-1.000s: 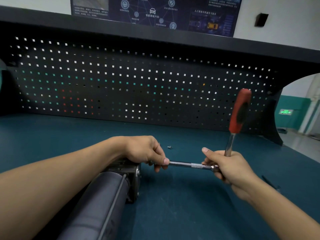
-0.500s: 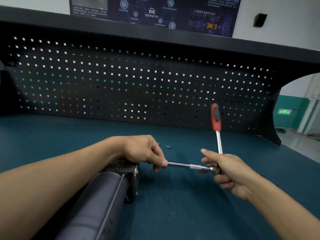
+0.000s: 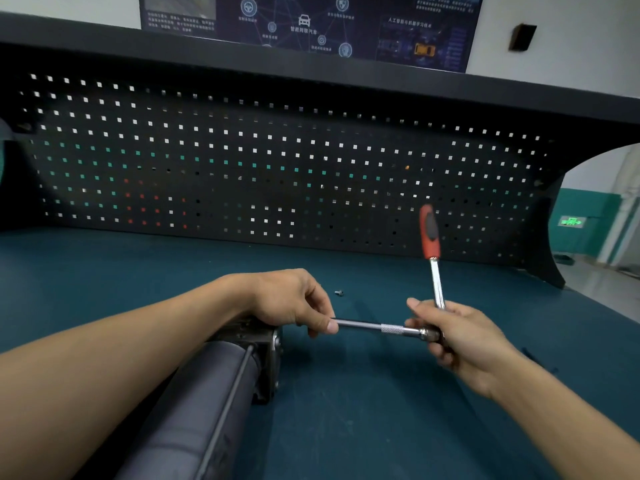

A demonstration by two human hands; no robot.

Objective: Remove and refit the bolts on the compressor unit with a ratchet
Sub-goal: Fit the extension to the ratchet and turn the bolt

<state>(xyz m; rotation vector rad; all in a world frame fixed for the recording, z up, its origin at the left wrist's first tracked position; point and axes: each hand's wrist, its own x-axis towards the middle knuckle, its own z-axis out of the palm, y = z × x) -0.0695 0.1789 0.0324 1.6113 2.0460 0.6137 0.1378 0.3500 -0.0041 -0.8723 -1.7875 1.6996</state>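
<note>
- Since a second ago, we have swung the ratchet so its red handle now points up toward 12 o'clock, tipped slightly left, where it leaned toward 1 o'clock before; half a second ago it already stood nearly as it does now.
- Our right hand is clenched around the ratchet's head end, thumb stretched toward 9 o'clock over the joint.
- From that head, the extension bar runs toward 9 o'clock, nearly level, its knurled band close to the right hand.
- Our left hand pinches the far end of the extension bar between thumb and fingers, just above the end face of the compressor unit; the socket and bolt under those fingers are hidden.
- We see the compressor unit lying on the teal bench top, at 7 o'clock of the frame, its dark cylinder running toward us.
- One loose bolt lies on the bench at 12 o'clock of the bar, apart from both hands.
- Behind stands the black pegboard.
</note>
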